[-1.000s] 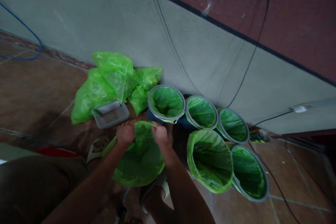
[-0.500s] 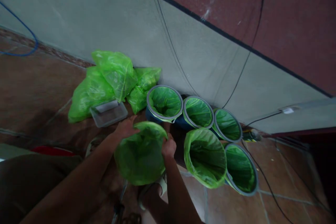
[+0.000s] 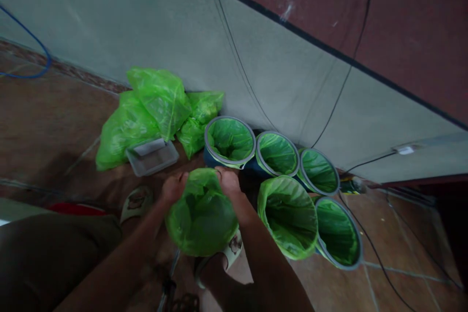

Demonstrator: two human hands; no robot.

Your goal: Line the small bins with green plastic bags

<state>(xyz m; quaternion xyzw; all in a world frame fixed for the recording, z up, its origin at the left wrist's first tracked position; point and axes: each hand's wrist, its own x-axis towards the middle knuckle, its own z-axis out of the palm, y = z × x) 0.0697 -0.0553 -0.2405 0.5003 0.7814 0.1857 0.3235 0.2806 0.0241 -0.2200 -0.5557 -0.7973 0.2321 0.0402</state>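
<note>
1 green bag [image 3: 203, 222], lower ctr., mouth up; rim gripped by left hand [image 3: 176, 188] & right hand [image 3: 229, 183]. Chg.: left fingers, prev. extended, now curled; right moved up rim, so mouth held both sides.

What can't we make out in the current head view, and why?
All in the head view:
Left hand and right hand: exact finger grip unclear, masked by dimness and their own backs.
Near green liner: hides whatever is under it.
Piled green bags: contents blurred by the plastic.
Blue cable: cut off by left edge.
</note>
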